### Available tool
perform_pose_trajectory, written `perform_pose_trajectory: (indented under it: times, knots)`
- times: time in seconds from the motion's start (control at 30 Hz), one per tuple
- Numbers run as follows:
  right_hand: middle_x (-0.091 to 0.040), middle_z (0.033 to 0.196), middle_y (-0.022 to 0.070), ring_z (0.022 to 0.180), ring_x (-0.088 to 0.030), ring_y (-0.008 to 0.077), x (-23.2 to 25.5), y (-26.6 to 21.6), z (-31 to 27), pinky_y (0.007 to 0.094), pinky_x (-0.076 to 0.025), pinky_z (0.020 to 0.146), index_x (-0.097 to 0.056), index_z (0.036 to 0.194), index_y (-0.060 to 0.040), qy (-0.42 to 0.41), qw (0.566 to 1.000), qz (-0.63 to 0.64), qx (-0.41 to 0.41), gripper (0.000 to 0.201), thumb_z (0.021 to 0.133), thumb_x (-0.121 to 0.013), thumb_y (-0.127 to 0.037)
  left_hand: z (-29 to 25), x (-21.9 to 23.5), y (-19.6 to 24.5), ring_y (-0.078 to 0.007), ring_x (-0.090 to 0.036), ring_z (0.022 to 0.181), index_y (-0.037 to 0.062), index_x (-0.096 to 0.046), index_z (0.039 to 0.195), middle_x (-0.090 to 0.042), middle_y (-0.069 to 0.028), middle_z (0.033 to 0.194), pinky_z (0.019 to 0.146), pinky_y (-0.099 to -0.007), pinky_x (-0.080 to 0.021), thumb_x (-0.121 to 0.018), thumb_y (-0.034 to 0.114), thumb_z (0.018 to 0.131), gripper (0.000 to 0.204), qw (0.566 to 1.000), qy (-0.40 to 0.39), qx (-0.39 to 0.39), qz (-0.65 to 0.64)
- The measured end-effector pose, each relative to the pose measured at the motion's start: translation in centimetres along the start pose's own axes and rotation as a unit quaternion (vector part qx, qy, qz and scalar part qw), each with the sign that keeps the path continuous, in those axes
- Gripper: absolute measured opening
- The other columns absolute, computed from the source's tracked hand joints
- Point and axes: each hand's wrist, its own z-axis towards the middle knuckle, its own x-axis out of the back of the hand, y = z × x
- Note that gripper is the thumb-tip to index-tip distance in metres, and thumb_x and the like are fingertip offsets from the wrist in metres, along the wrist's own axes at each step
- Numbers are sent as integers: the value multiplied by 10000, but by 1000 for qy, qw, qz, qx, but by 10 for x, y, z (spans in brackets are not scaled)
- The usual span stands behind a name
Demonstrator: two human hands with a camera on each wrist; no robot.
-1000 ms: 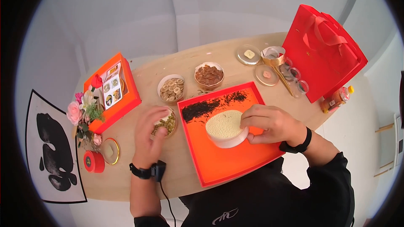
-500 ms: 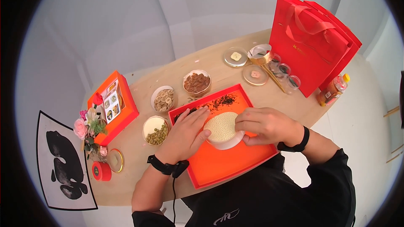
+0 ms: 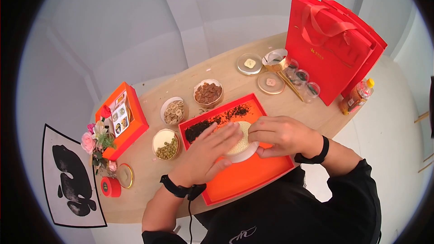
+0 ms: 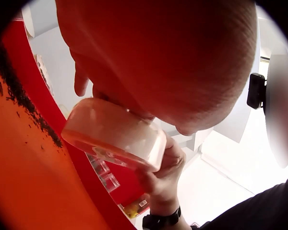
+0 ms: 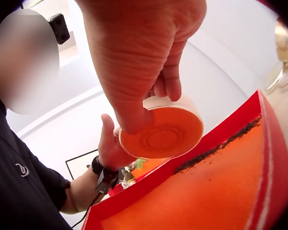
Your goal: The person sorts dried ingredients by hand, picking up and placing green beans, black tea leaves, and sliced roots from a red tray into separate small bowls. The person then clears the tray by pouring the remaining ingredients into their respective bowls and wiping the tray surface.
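Observation:
A round white box [image 3: 247, 153] with an embossed cream lid [image 3: 244, 139] is held above a red-rimmed orange tray [image 3: 237, 187]. My right hand [image 3: 285, 136] pinches its right side between thumb and fingers. My left hand [image 3: 203, 151] lies over the left part of the lid, its fingers straight and the thumb at the near edge. From the right wrist view the plain underside [image 5: 165, 134] of the box shows, raised off the tray. Dark dried leaves [image 3: 199, 129] lie along the far side of the tray.
Left of the tray stand bowls of green pellets [image 3: 167, 149], dried slices [image 3: 174, 112] and brown pieces [image 3: 208, 93]. Farther right are clear dishes [image 3: 249, 63], small jars [image 3: 312, 90], a red bag [image 3: 325, 54] and a bottle [image 3: 357, 97]. Flowers [image 3: 92, 140] and an orange box [image 3: 124, 122] stand left.
My left hand has moved right from over the bowl of green pellets onto the box's lid. My right hand keeps its grip on the box. The head view has shifted a little.

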Motion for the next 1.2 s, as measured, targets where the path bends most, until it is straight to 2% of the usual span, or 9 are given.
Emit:
perform_pose_trajectory:
  times: [0.2,0.33,0.4,0.63,0.73,0.9,1.0,1.1,1.2]
  knots:
    - [-767,1193,97,1089,-788,305,6,0,7,433,-677,864,-763,1173,-55,18,1000,-4,-3,344,856,-896,-67,-18,-9,-11,-438,-415,1773,10,-478,1821,-467,-262,1885,1470,-630,-239,-409,626,1253,841,992,43,116,36]
    - [-775,1192,96,1091,-793,310,6,0,10,437,-680,864,-767,1177,-58,4,1000,-8,-13,351,850,-896,-58,-13,0,3,-459,-400,1774,-2,-487,1807,-443,-261,1897,1466,-653,-238,-447,630,1237,851,998,46,44,7]
    - [-778,1189,96,1088,-794,312,9,-3,13,438,-680,867,-771,1178,-54,1,1000,-8,-12,358,846,-904,-62,-22,-6,-2,-441,-373,1787,-44,-497,1772,-392,-244,1926,1459,-679,-238,-616,516,1202,809,994,22,78,74]
    - [-813,1193,90,1059,-814,317,6,-10,18,424,-689,899,-828,1197,-82,-11,999,-9,-44,392,823,-945,-66,-38,-18,5,-475,-479,1702,-24,-486,1753,-475,-293,1842,1429,-677,-325,-803,556,1095,933,980,143,133,46]
    - [-823,1189,78,1026,-826,308,-2,-16,24,416,-694,876,-845,1173,-99,-21,999,0,-27,393,800,-961,-50,-37,-31,12,-485,-535,1645,23,-460,1679,-531,-265,1774,1385,-671,-418,-1068,295,854,1060,966,233,105,-27]
    - [-824,1173,64,992,-829,277,-12,-25,32,396,-695,832,-847,1137,-95,-28,999,15,-16,401,766,-983,-29,-51,-46,7,-505,-573,1619,77,-329,1700,-473,-307,1818,1362,-594,-463,-1094,186,806,1183,938,334,86,-16]
    - [-827,1197,64,995,-830,277,-19,-26,35,392,-697,826,-855,1157,-97,-29,999,26,0,401,788,-1001,-43,-63,-45,5,-449,-625,1583,86,-499,1629,-597,-238,1742,1330,-566,-499,-1052,128,819,982,924,372,93,5]
    - [-833,1222,63,1019,-834,282,-24,-31,38,398,-703,831,-858,1215,-101,-35,998,48,-1,416,829,-1009,-72,-85,-43,4,-367,-722,1459,96,-733,1426,-769,-137,1549,1243,-525,-566,-989,56,807,672,948,309,19,74]
    - [-839,1240,62,1053,-838,281,-27,-37,44,400,-711,845,-850,1295,-106,-41,997,57,-18,429,892,-995,-119,-103,-34,15,-335,-808,1203,110,-863,1235,-865,-72,1345,1059,-499,-638,-921,37,794,450,936,332,76,92]
